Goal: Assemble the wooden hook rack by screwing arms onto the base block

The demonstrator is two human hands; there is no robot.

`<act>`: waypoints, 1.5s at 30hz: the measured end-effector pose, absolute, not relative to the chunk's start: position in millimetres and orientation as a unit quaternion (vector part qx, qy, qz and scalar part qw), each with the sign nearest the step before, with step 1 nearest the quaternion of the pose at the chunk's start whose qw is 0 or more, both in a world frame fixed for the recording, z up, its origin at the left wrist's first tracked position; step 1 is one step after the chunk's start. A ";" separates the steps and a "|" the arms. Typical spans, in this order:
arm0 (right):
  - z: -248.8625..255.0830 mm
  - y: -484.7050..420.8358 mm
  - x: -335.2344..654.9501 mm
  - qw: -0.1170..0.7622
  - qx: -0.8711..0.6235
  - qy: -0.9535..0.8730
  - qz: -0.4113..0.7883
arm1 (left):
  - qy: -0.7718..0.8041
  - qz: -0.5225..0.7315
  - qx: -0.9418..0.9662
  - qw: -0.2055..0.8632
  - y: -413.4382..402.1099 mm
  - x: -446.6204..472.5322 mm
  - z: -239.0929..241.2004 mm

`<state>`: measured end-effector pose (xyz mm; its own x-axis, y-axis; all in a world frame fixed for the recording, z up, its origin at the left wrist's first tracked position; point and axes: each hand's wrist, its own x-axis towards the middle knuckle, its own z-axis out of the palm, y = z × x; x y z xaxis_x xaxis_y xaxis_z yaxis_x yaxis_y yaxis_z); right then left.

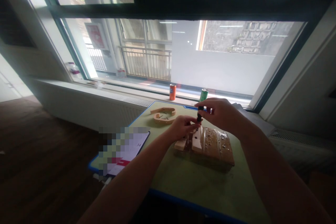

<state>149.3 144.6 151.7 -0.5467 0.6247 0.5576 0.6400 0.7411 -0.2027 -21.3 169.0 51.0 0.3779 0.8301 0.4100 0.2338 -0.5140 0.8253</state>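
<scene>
My right hand (pixel 216 110) grips the top of a short, upright black screwdriver (pixel 199 113) above a brown block (pixel 216 147). The block is wrapped in clear film and dotted with dark holes. Close to the tool's lower end, the fingers of my left hand (pixel 183 126) are pinched together; what they hold is too small to tell. Beneath them a pale wooden piece (pixel 196 140) with dark holes lies on the block. Another pale wooden piece (pixel 180 144) is at the block's left side, partly under my left hand.
Curved wooden parts (pixel 164 116) with small metal bits lie at the back left of the green table (pixel 168 178). A lit tablet (pixel 128 152) rests at the left edge. An orange can (pixel 172 92) and a green can (pixel 203 95) stand by the window.
</scene>
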 end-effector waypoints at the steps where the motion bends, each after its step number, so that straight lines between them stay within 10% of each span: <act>1: 151.6 145.5 149.2 0.311 -0.363 -0.878 -0.016 | 0.363 0.431 0.754 0.339 168.8 -21.5 50.7; 45: 155.6 148.8 159.8 0.288 -0.349 -0.891 -0.034 | 0.335 0.395 0.812 0.269 175.3 -23.4 45.4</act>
<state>159.8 148.8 155.6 -0.5916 0.6018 0.5365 0.6411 0.7547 -0.1397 -23.4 175.3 45.4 0.4639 0.7565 0.4609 0.3309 -0.6306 0.7020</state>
